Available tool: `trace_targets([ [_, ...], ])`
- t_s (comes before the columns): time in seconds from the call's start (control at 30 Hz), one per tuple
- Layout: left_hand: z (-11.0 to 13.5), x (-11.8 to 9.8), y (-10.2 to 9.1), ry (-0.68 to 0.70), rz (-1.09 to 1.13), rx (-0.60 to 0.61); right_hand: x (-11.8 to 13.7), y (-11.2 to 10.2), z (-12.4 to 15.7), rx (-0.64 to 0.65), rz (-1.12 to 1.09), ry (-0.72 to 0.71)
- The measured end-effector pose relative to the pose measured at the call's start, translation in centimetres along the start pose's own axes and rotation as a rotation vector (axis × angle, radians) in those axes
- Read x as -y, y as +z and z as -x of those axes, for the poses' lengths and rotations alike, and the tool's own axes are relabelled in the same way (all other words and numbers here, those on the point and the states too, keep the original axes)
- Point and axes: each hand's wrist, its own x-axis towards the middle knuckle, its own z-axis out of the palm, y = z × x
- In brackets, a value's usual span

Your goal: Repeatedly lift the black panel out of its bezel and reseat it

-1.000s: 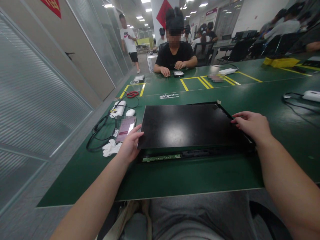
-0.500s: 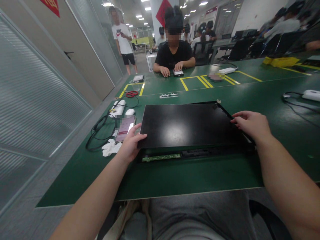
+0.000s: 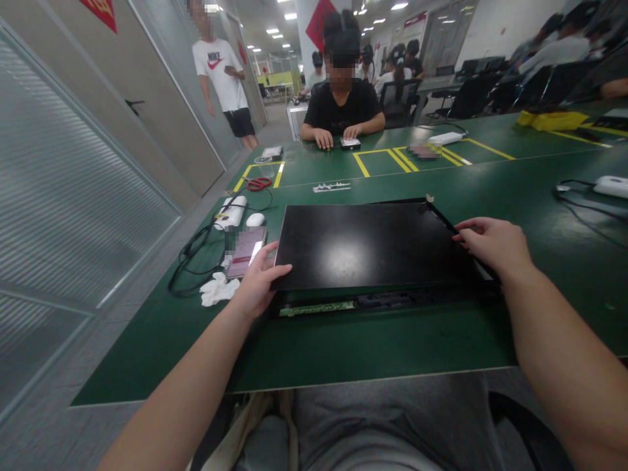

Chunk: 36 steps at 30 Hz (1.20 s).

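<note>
A black LCD panel [image 3: 353, 245] lies over a black frame [image 3: 440, 216], its left and near sides raised above the frame. Along the near side, a strip of green circuit board [image 3: 316, 309] shows beneath the panel. My left hand [image 3: 258, 278] grips the panel's left edge, thumb on the glossy face and fingers at the side and below. At the right, my right hand [image 3: 493, 243] has its fingers closed on the frame's rim, close beside the panel's edge. Whether those fingertips also touch the panel is hidden.
Left of the panel are a phone [image 3: 246, 252], crumpled white tissue [image 3: 218, 289], a white mouse-like object [image 3: 255, 220], black cables [image 3: 189, 261] and red-handled scissors [image 3: 259, 184]. White strips [image 3: 331, 188] lie beyond the frame. A person [image 3: 342, 104] sits opposite, hands on a small device.
My left thumb has slid slightly further onto the panel, which has barely shifted. My right hand stays put. The standing person in the white shirt has come nearer on the left.
</note>
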Motion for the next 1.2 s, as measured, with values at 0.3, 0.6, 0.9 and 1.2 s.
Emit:
trace_targets([
  [0.3,0.1,0.0,0.1,0.007,-0.001,0.004,0.1,0.0,0.1,-0.004,-0.044,0.035],
  [0.6,0.1,0.1,0.2,0.003,-0.005,0.013,1.4,-0.5,0.8,-0.023,0.018,0.066],
  [0.9,0.0,0.3,0.2,0.011,0.001,0.032,2.0,-0.8,1.0,-0.011,0.060,0.061],
  [1.2,0.0,0.2,0.3,0.007,-0.008,0.050,2.0,-0.7,1.0,-0.021,0.133,0.044],
])
